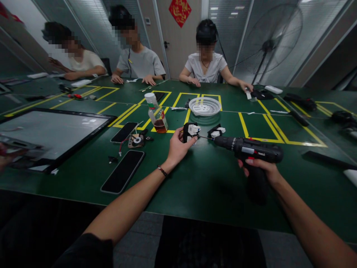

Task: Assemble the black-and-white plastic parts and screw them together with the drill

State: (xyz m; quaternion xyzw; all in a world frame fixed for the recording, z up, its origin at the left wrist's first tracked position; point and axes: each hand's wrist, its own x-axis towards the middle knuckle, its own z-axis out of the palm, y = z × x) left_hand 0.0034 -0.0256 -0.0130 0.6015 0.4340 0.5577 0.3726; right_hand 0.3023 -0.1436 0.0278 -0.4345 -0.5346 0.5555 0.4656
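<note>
1. Across nearly all of my feed runs a green table [178,195], marked out with yellow tape
2. Along its far side I count three seated people [206,69], the one at the right reaching an arm outward
3. Over at the left I see a wide black-framed panel [67,130] lying flat, with another person's hand [3,159], blurred, at the picture's edge
4. On the right I have the power drill [258,150] held about level, nose pointing left, the right hand [263,168] wrapped round its handle
5. Beyond both hands sits a white slotted basket [205,111], a bottle [158,120] with some dark liquid standing to its left
6. Closer to me, left of the arms, lie a near phone [123,172] and a far phone [125,132]
7. At mid-table the left hand [179,149] pinches a black-and-white part [193,129] between thumb and fingers
8. Just right of that, a similar piece [216,131] rests on the table
9. Between drill and held part I make out the thin bit [205,138], its tip beside the left thumb; whether it touches the part, I cannot tell
</note>
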